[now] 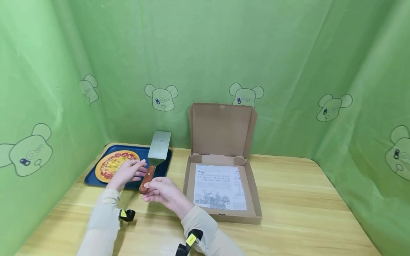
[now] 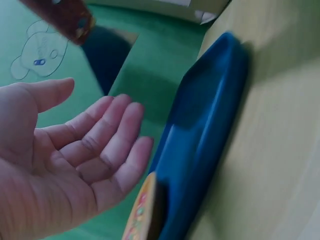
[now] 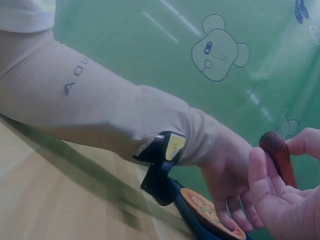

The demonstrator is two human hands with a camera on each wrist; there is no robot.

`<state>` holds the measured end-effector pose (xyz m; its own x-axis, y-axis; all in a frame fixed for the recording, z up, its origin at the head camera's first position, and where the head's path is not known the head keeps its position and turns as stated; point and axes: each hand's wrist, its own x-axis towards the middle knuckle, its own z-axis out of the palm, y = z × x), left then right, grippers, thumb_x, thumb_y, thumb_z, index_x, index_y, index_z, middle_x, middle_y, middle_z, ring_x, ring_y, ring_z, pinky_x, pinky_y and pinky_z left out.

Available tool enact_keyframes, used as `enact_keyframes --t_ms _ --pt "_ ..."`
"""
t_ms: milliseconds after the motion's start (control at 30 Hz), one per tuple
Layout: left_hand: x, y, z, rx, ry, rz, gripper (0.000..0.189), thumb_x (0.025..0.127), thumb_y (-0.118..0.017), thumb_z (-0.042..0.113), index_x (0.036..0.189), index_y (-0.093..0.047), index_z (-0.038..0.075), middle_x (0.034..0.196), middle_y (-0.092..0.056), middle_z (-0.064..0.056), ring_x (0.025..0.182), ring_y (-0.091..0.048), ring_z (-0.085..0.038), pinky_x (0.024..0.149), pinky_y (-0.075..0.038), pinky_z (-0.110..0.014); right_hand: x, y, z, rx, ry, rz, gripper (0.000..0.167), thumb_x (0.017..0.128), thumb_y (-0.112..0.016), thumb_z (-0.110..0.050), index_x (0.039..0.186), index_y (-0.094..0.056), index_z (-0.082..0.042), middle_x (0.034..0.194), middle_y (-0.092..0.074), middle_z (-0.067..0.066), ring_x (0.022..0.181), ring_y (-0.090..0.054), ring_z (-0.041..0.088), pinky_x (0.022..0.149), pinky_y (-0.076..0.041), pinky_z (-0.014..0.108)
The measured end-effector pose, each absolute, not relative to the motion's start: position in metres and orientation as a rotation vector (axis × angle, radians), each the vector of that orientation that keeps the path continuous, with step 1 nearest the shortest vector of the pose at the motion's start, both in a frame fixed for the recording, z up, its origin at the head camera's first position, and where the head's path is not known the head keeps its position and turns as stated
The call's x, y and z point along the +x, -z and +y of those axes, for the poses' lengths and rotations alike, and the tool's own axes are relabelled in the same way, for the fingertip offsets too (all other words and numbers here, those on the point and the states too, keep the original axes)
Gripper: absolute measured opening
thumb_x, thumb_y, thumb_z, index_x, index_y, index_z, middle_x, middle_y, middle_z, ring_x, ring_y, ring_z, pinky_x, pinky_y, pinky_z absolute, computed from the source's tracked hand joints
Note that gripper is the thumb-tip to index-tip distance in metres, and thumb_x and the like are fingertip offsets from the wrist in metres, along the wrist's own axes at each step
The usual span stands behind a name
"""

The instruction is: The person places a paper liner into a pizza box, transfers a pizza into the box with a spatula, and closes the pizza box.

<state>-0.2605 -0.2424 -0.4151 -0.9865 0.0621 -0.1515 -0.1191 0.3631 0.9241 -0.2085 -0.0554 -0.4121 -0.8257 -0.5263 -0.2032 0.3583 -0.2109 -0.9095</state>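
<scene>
My right hand grips the brown wooden handle of a spatula near its end, thumb on top. The wide flat metal blade points away from me, raised over the far right part of a blue tray. Beside the handle, my left hand is held with its palm up and its fingers relaxed, holding nothing. A gap shows between that palm and the handle in the left wrist view. Partly behind the left hand, a round pizza lies on the tray's left side.
To the right, a cardboard pizza box stands with its lid up. A printed paper sheet lies inside it. The wooden table extends right of the box, and green curtains enclose the back and sides.
</scene>
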Motion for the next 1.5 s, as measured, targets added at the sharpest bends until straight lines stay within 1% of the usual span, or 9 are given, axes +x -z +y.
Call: enact_keyframes --t_ms 133,267,433,633,733,933,1267,1367,1500 --pt "-0.264 0.419 -0.234 -0.043 -1.736 2.415 0.057 0.102 -0.047 0.041 0.135 -0.047 -0.006 0.122 -0.063 -0.022 0.093 -0.065 -0.011 0.089 -0.057 -0.034 -0.211 0.410 -0.053 -0.212 2.039 1.501 0.006 0.090 -0.058 -0.002 0.092 -0.063 -0.002 0.067 -0.067 0.004 0.058 -0.066 0.012 0.058 -0.058 0.020" --pt "-0.267 0.423 -0.231 -0.061 -1.788 2.392 0.056 0.100 -0.051 0.042 0.131 -0.050 -0.005 0.105 -0.068 -0.006 0.089 -0.063 -0.009 0.084 -0.056 -0.028 -0.212 0.408 -0.050 -0.236 2.005 1.520 0.004 0.089 -0.059 -0.002 0.091 -0.062 -0.003 0.067 -0.067 0.003 0.058 -0.066 0.011 0.056 -0.056 0.018" --pt "-0.268 0.424 -0.230 -0.090 -1.959 2.271 0.039 0.099 -0.055 0.035 0.116 -0.057 0.000 0.088 -0.065 0.007 0.084 -0.062 -0.009 0.079 -0.055 -0.024 -0.215 0.408 -0.046 -0.291 1.924 1.572 0.004 0.087 -0.061 -0.002 0.090 -0.061 -0.004 0.069 -0.067 0.005 0.059 -0.066 0.012 0.056 -0.056 0.019" --pt "-0.265 0.420 -0.226 -0.115 -2.122 2.171 0.016 0.098 -0.060 0.026 0.097 -0.058 0.010 0.079 -0.061 0.010 0.077 -0.059 -0.006 0.076 -0.054 -0.022 -0.219 0.410 -0.042 -0.342 1.906 1.553 0.012 0.086 -0.059 0.004 0.097 -0.059 0.000 0.097 -0.071 0.028 0.073 -0.070 0.017 0.078 -0.062 0.035" --pt "-0.264 0.417 -0.223 -0.105 -2.146 2.169 0.014 0.097 -0.060 0.024 0.095 -0.059 0.010 0.078 -0.060 0.010 0.075 -0.059 -0.005 0.076 -0.054 -0.021 -0.220 0.411 -0.041 -0.320 1.939 1.508 0.020 0.085 -0.058 0.006 0.103 -0.055 -0.001 0.097 -0.071 0.027 0.078 -0.070 0.018 0.086 -0.060 0.041" --pt "-0.263 0.412 -0.216 -0.133 -2.183 2.157 0.014 0.097 -0.061 0.025 0.092 -0.058 0.012 0.079 -0.060 0.010 0.077 -0.060 -0.005 0.080 -0.054 -0.022 -0.222 0.410 -0.040 -0.262 1.983 1.513 0.028 0.085 -0.060 0.005 0.108 -0.048 -0.005 0.079 -0.066 0.006 0.067 -0.066 0.014 0.066 -0.058 0.028" --pt "-0.260 0.406 -0.210 -0.154 -2.403 1.944 0.021 0.096 -0.062 0.016 0.077 -0.054 0.018 0.071 -0.063 0.009 0.071 -0.061 -0.006 0.073 -0.053 -0.019 -0.232 0.406 -0.025 -0.403 1.846 1.987 0.034 0.082 -0.072 -0.005 0.111 -0.054 0.000 0.076 -0.064 0.001 0.059 -0.055 0.011 0.052 -0.046 0.019" --pt "-0.259 0.404 -0.208 -0.146 -2.414 1.926 0.018 0.095 -0.062 0.014 0.078 -0.056 0.017 0.072 -0.063 0.008 0.072 -0.060 -0.006 0.072 -0.052 -0.019 -0.236 0.405 -0.017 -0.509 1.736 2.238 0.035 0.082 -0.074 -0.009 0.112 -0.058 0.001 0.077 -0.065 0.005 0.057 -0.052 0.010 0.049 -0.042 0.019" --pt "-0.256 0.400 -0.202 -0.136 -2.408 1.932 0.011 0.095 -0.062 0.012 0.085 -0.057 0.015 0.075 -0.063 0.009 0.075 -0.060 -0.006 0.074 -0.051 -0.020 -0.237 0.399 -0.007 -0.648 1.485 2.652 0.036 0.080 -0.075 -0.017 0.111 -0.065 -0.001 0.087 -0.070 0.010 0.066 -0.053 0.010 0.055 -0.041 0.019"
